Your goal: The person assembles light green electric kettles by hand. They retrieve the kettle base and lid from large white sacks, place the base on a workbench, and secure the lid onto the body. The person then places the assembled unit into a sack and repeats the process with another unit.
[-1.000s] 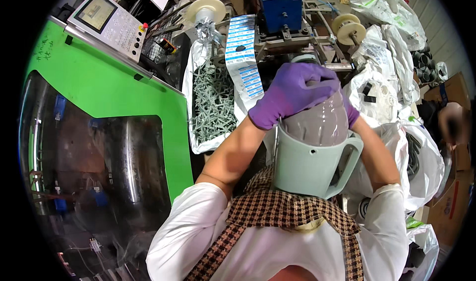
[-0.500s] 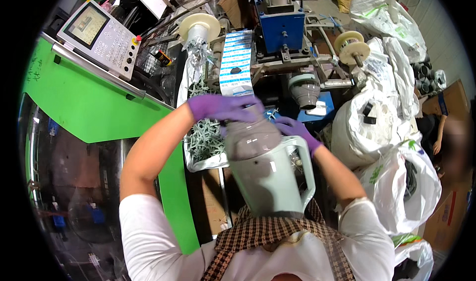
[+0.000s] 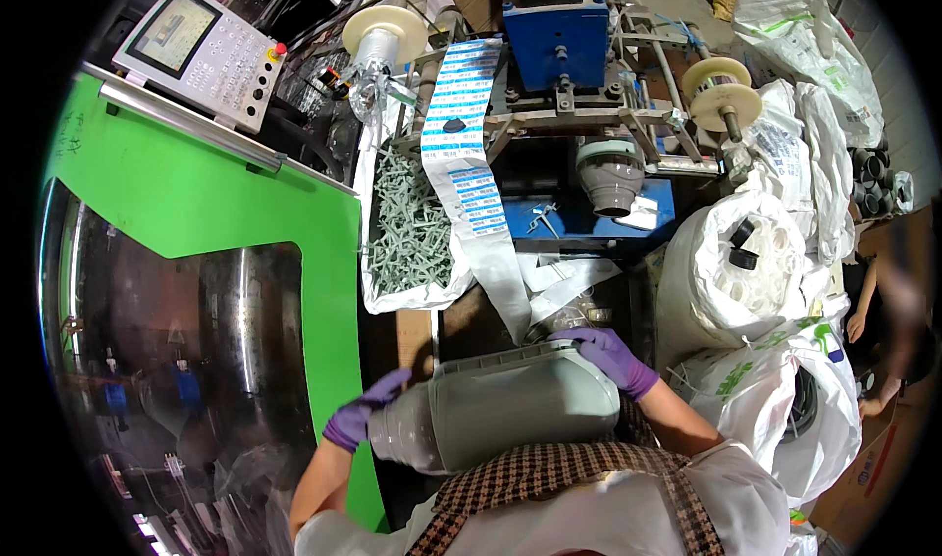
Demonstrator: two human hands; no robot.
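A large pale grey-green plastic jug [image 3: 530, 404] with a translucent grey neck lies on its side in front of my apron. Its neck points left, and its handle runs along the far side. My left hand [image 3: 363, 411], in a purple glove, grips the neck end, the thumb and fingers partly hidden behind it. Around the base end on the right closes my right hand [image 3: 610, 360], also gloved in purple. Just beyond the jug hangs a long strip of blue-and-white printed labels [image 3: 461, 105], its pale lower end reaching down near the right hand.
Behind stands a blue press [image 3: 557, 46], with a second grey jug part [image 3: 610, 178] beneath it. A white-lined bin holds grey-green plastic scraps [image 3: 407, 222]. Left are a green machine [image 3: 226, 183] and control panel [image 3: 211, 60]; right, white sacks [image 3: 702, 291] and another person's arm [image 3: 863, 301].
The jug has turned from upright to lying on its side, closer to me. Both hands have come back from the label strip to the jug's two ends.
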